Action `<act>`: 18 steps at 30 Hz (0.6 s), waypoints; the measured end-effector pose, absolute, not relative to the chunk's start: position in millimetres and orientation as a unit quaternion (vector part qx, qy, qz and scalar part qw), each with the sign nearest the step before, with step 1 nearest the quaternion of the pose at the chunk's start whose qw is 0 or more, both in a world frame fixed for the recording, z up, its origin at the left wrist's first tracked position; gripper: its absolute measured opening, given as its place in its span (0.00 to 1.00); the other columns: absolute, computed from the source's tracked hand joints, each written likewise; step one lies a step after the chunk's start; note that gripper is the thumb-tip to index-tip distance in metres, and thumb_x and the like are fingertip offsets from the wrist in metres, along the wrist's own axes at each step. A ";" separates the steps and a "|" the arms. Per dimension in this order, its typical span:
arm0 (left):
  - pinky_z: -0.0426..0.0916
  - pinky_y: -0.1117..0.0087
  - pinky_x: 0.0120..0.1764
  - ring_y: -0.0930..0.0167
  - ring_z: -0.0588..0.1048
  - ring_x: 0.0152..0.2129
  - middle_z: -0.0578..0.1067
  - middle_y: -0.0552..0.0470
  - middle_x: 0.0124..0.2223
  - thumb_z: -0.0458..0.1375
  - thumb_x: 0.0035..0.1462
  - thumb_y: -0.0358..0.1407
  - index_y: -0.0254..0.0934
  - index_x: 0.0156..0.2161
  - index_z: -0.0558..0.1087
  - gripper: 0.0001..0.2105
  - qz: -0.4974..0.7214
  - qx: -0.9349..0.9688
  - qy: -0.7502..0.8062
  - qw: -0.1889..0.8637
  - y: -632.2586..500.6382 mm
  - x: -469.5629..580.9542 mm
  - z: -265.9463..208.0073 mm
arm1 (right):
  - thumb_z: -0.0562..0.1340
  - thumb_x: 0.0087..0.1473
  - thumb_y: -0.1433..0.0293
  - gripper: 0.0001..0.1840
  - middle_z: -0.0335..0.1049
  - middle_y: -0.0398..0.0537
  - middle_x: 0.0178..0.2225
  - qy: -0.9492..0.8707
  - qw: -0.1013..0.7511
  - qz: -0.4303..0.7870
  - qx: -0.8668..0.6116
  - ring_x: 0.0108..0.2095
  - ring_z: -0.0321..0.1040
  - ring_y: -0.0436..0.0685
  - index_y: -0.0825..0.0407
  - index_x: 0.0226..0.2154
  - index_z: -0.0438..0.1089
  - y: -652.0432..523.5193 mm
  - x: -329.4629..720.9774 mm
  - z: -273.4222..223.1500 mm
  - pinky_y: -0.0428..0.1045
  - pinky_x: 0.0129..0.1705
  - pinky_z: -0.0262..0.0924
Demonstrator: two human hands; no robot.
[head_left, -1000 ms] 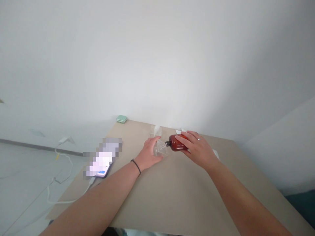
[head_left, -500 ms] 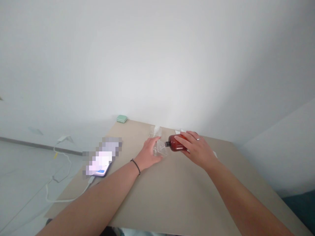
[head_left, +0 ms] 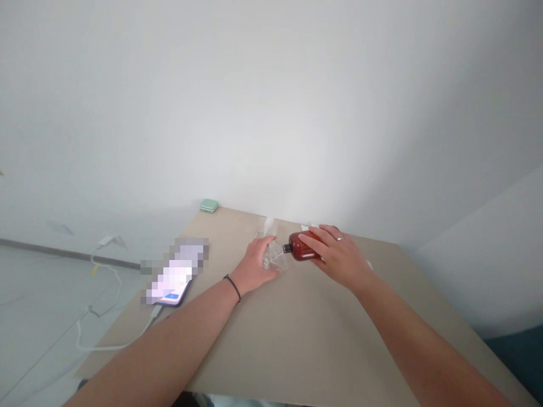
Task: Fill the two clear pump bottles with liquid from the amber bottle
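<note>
a pale wall [head_left: 271, 113] fills most of the view, and the beige table [head_left: 305, 339] stands against it. over the table reach both forearms: the right hand [head_left: 341, 257] has its fingers wrapped round the brown bottle [head_left: 298, 247], while the left hand [head_left: 257, 265] has thumb and fingers curved round opposite sides of a see-through container [head_left: 277, 257], seemingly clasping it. a phone [head_left: 183, 276], partly blurred out, lies left of the left hand with a white cable [head_left: 106, 348] at its near end. the bottle is tipped almost onto its side, its dark neck [head_left: 287, 248] pointing left and overlapping the container's right side; whether the mouth sits over an opening, or liquid is running, i can't tell. if the two drift apart, anything coming out would likely land on the table, and a sharper tilt could bring a sudden gush. the container looks thin, so a hard squeeze or a knock from the neck might buckle or topple it. a smooth bottle could also slip if those fingers got wet. smaller still are a second see-through piece [head_left: 267, 227] just behind, a mint-green case [head_left: 208, 206] at the far left corner and the ring [head_left: 339, 238].
</note>
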State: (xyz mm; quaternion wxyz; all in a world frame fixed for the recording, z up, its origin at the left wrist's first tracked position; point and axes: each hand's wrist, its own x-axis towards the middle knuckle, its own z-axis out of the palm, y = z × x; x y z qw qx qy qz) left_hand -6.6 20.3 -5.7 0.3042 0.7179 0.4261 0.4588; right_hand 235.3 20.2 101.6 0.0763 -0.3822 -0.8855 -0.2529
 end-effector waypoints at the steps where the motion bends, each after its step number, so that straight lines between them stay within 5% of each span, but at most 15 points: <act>1: 0.59 0.49 0.60 0.55 0.66 0.55 0.65 0.41 0.57 0.67 0.44 0.31 0.38 0.61 0.61 0.37 0.457 0.718 0.426 0.306 20.3 -6.7 -6.0 | 0.64 0.55 0.71 0.29 0.67 0.52 0.58 -0.886 0.075 -0.253 -0.382 0.56 0.60 0.67 0.43 0.59 0.64 20.2 235.3 101.8 0.59 0.54 0.58; 18: 0.59 0.50 0.60 0.57 0.66 0.54 0.64 0.41 0.58 0.67 0.45 0.32 0.38 0.61 0.60 0.37 0.452 0.718 0.426 0.314 20.7 -6.5 -8.1 | 0.64 0.57 0.69 0.28 0.66 0.51 0.59 -0.885 0.057 -0.257 -0.383 0.57 0.60 0.67 0.42 0.59 0.63 18.1 231.9 108.1 0.58 0.53 0.57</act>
